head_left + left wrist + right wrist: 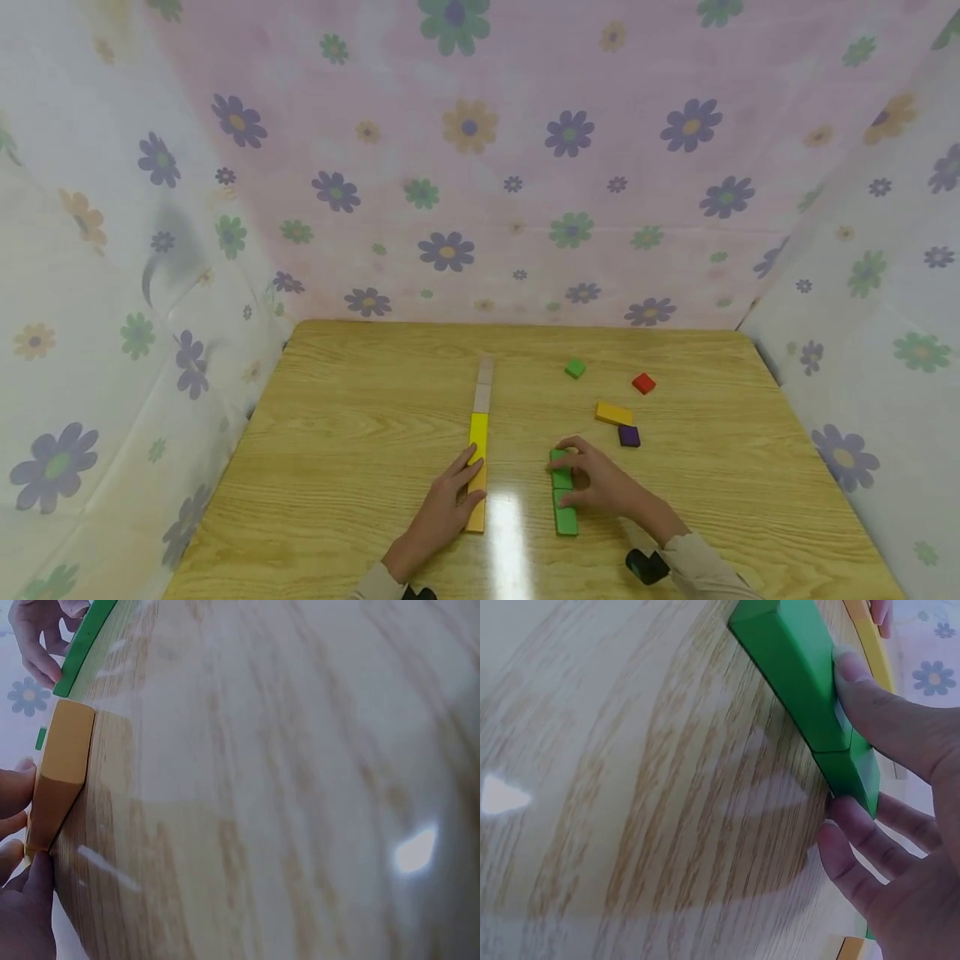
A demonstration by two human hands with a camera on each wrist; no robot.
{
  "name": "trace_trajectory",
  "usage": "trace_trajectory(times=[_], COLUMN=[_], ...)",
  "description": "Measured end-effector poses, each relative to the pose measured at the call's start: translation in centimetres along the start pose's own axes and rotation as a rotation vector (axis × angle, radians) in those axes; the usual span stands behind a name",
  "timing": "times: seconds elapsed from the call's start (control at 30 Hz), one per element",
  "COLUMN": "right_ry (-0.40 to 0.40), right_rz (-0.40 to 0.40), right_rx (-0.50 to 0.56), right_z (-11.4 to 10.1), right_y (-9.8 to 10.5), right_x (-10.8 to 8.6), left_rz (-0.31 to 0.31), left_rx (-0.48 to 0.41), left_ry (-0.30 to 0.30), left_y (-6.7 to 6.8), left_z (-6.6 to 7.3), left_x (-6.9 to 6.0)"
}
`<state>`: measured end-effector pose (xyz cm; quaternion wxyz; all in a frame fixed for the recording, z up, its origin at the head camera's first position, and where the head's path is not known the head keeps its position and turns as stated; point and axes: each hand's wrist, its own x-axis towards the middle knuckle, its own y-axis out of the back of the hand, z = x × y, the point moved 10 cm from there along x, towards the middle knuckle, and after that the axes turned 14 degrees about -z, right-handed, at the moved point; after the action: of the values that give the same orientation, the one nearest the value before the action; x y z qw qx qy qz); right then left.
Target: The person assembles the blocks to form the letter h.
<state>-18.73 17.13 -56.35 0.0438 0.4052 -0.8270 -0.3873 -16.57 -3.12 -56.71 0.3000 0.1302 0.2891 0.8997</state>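
A straight row of blocks runs away from me in the head view. Nearest is an orange block, then a yellow block, then two pale wooden blocks. My left hand rests on the row, fingers over the yellow block, thumb at the orange one, whose near end shows in the left wrist view. To the right, two green blocks lie end to end. My right hand holds this pair, with the thumb on the nearer block and fingertips around the far end of the other.
Beyond the right hand lie a loose orange block, a dark purple block, a red block and a small green block. Flower-patterned cloth stands around the wooden table.
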Motion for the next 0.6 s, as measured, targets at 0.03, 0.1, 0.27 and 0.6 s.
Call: trace_trajectory(times=[0.03,0.1,0.27,0.6], right_ry=[0.004,0.008,0.015,-0.003], right_rz=[0.0,-0.001,0.0,0.027], right_rx=[-0.005,-0.012,-0.001,-0.035], right_z=[-0.01,0.03,0.09,-0.25], right_y=[-0.01,-0.05,-0.16,0.24], right_x=[0.01,0.01,0.02,-0.31], left_rz=[0.003,0.009,0.009,-0.023], left_rx=[-0.001,0.002,0.0,-0.03], left_ry=[-0.004,-0.009,-0.014,0.008], left_y=[0.0,-0.01,0.01,-0.15], left_z=[0.02,0.02,0.07,-0.06], left_x=[0.01,0.04,0.0,0.05])
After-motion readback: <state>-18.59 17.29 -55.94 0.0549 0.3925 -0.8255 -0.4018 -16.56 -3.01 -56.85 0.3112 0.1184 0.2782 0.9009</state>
